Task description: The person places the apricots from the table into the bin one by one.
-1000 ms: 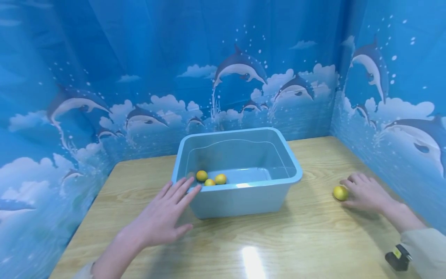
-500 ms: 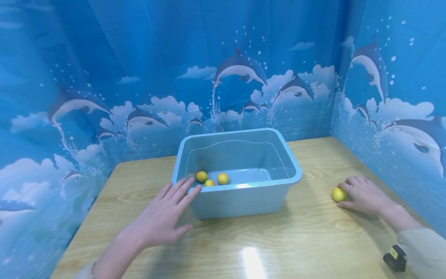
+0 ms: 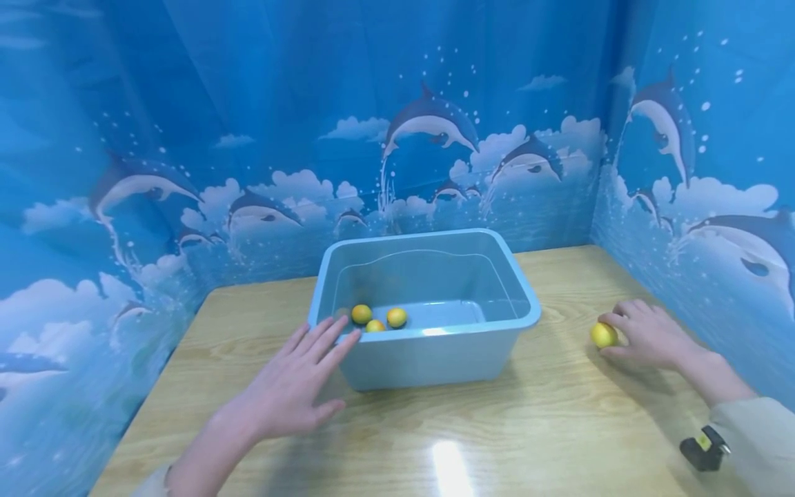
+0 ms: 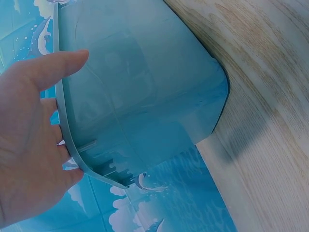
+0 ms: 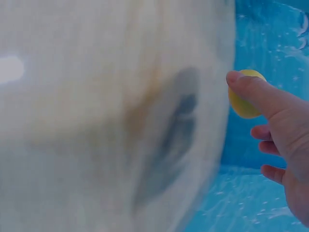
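Note:
My right hand (image 3: 652, 338) pinches a small round yellow-orange fruit (image 3: 602, 335) between thumb and fingers, just above the right side of the table. In the right wrist view the thumb lies across the yellow fruit (image 5: 245, 107), and the other fingers curl beneath it. My left hand (image 3: 279, 397) has its fingers straight and spread, with the fingertips at the near left rim of a light blue plastic bin (image 3: 428, 362). The left wrist view shows the thumb over the outer wall of the bin (image 4: 140, 92). Inside the bin, three similar fruits (image 3: 396, 317) lie near the front left.
The bin stands on a wood-grain table (image 3: 546, 428). A dolphin-print blue curtain (image 3: 279, 103) hangs behind and along both sides. A small black device (image 3: 704, 449) is at the right sleeve.
My right hand has closed around the fruit and raised it slightly, its shadow now apart from it. The left hand stays at the bin's rim.

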Motion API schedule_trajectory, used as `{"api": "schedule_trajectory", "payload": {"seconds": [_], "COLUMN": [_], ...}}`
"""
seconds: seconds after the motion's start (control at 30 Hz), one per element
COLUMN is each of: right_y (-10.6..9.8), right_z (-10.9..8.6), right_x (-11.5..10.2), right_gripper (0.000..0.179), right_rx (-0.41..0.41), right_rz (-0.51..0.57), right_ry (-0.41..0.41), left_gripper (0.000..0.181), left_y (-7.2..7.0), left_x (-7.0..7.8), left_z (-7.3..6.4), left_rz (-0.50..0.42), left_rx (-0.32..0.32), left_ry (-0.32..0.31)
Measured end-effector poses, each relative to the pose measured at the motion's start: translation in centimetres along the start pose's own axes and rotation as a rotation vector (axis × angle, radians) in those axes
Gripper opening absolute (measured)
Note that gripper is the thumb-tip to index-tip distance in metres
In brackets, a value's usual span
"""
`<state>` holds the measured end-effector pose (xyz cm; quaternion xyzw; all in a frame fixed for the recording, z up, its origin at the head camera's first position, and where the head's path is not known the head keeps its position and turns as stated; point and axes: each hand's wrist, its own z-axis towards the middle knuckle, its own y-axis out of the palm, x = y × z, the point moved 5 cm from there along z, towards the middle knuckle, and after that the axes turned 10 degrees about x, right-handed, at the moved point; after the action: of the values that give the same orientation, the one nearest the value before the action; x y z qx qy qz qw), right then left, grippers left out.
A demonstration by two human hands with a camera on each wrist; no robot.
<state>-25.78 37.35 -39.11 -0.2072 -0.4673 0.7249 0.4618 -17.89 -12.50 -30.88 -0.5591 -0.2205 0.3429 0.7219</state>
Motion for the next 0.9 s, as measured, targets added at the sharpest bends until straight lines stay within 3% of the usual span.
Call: {"api": "schedule_trajectory", "payload": {"seconds": [0.17, 0.3, 0.6, 0.9], "right_y": [-1.4, -2.3, -4.0, -5.3], "right_z": [1.8, 3.0, 5.6, 7.9], "right_x": [-0.3, -0.6, -1.3, -1.6], "right_gripper": [0.048, 0.049, 0.048, 0.049], "right_rx": [0.093, 0.108, 0.096, 0.018], "right_rz": [-0.009, -0.004, -0.02, -0.015], "right_ry": [-0.068, -0.086, -0.085, -0.033], "left_gripper": [0.094, 0.094, 0.093, 0.094], "left_y": [0.0, 0.0, 0.1, 0.1], "left_x": [0.0, 0.1, 0.1, 0.0], "left_z": [0.0, 0.0, 0.0, 0.1], "left_rz": [0.005, 0.004, -0.001, 0.009], "left_rx": [0.002, 0.001, 0.0, 0.001], "left_ry": [0.004, 0.0, -0.007, -0.004]}}
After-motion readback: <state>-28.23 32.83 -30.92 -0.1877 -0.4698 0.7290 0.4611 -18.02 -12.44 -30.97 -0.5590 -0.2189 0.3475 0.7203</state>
